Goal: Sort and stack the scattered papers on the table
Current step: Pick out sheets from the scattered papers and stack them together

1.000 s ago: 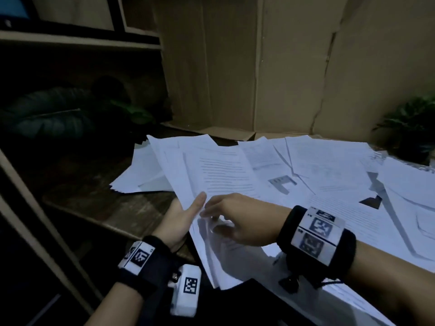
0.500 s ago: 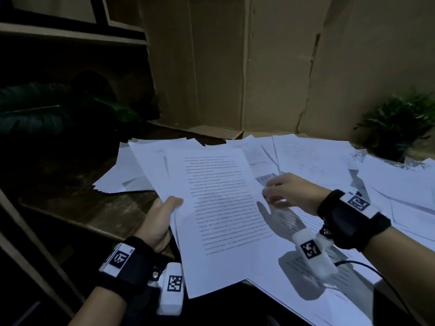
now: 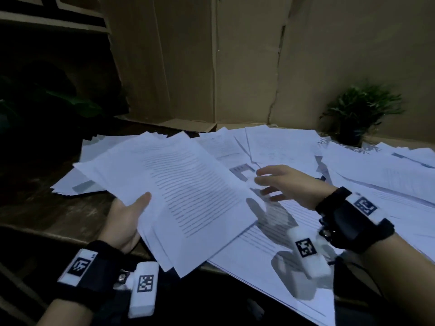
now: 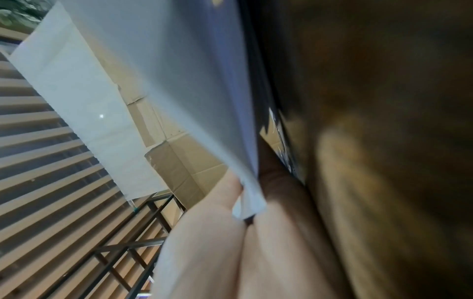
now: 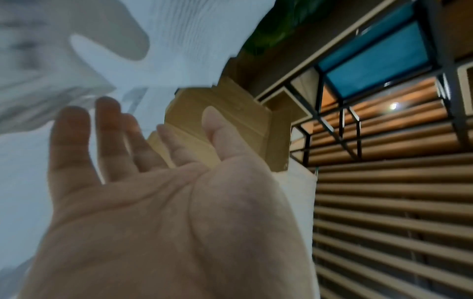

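My left hand [image 3: 127,215] grips a fanned bundle of printed white sheets [image 3: 183,196] by its left edge, thumb on top, lifted above the table's near edge. In the left wrist view the bundle's edge [image 4: 245,198] sits pinched between thumb and fingers. My right hand [image 3: 280,184] hovers open, fingers spread, just right of the bundle over scattered papers [image 3: 282,151] that cover the table. The right wrist view shows its palm and straight fingers [image 5: 107,129] holding nothing, with paper [image 5: 166,50] beyond them.
A small pile of sheets [image 3: 77,182] lies at the left on the dark wooden table [image 3: 47,208]. Cardboard panels [image 3: 235,62] stand behind. A potted plant [image 3: 357,114] sits at the back right among more papers [image 3: 388,175]. Dark shelving is at the far left.
My right hand has let go of the top sheet and moved right, opening over the scattered papers. The bundle in my left hand has lifted and tilted further to the left.
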The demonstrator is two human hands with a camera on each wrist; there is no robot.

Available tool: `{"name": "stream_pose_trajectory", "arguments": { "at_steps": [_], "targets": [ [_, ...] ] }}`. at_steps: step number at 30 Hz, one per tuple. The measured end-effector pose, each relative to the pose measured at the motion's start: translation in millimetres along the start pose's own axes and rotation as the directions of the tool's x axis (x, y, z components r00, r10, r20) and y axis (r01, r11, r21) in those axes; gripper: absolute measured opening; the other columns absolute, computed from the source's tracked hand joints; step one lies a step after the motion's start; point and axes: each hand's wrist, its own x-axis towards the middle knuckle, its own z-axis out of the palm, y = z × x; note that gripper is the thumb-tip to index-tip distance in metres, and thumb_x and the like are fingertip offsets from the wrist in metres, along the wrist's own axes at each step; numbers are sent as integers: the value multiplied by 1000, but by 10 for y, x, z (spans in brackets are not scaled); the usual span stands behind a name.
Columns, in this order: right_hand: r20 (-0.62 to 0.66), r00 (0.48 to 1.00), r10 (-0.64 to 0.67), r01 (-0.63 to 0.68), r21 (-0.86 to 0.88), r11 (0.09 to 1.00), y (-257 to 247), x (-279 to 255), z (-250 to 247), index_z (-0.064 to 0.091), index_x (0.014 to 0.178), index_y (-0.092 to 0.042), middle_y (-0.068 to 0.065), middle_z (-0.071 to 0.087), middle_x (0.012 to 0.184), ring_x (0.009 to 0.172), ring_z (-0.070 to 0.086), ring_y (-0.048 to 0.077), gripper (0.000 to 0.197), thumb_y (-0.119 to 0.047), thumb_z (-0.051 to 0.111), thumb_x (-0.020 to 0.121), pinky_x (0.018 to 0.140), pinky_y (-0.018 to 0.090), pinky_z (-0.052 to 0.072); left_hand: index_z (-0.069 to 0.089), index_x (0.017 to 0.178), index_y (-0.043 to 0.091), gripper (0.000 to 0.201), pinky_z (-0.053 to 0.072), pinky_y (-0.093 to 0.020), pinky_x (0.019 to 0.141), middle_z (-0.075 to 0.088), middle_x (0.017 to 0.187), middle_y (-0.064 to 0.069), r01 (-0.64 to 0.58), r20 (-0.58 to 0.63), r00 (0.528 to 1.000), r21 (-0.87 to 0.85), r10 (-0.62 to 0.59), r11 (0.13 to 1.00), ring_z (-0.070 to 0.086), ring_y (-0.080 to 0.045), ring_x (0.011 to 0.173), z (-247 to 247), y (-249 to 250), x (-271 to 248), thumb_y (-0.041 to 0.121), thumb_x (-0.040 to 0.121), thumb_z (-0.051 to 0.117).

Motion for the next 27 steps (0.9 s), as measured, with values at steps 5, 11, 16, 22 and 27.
{"name": "stream_pose_trajectory", "arguments": {
  "at_steps": [5,11,16,22,27],
  "targets": [
    [-118,986,117,-67,361,930,599,-699,-438,66,112,-3,14,68,103,95,65,26,63,-45,86,69,89,39,56,52,137,10,36,58,-25,81,65,128,-2,-4,-30,1000,26,5,1000,63,-19,114,-39,-16,49,12,101,49],
    [-207,962,177,15,689,725,993,-1135,-425,64,120,4,24,67,123,108,70,30,130,-43,98,3,86,38,57,49,141,11,38,55,-29,89,62,134,-4,2,22,1000,57,-3,998,59,-22,122,-31,-9,56,11,103,45],
    [-156,977,146,27,767,641,1088,-1484,-227,63,121,6,21,71,117,107,71,30,99,-27,96,33,87,38,57,49,141,10,39,57,-29,86,61,134,-3,-4,22,1000,93,2,996,60,-20,119,-27,7,24,10,102,44],
    [-19,986,166,-119,616,779,1090,-1806,-29,63,117,3,32,70,93,70,68,41,36,-15,63,85,54,35,59,52,138,11,36,55,-38,93,62,134,-4,0,77,997,174,-14,985,59,-23,123,-62,27,60,11,103,45],
    [-90,977,195,-119,530,840,1074,-1819,159,61,113,-3,25,71,78,64,69,37,19,-9,59,96,56,36,60,53,137,11,35,55,-31,90,64,132,-2,10,56,998,169,-20,986,62,-19,119,-14,54,3,10,103,45]
  ]
}}
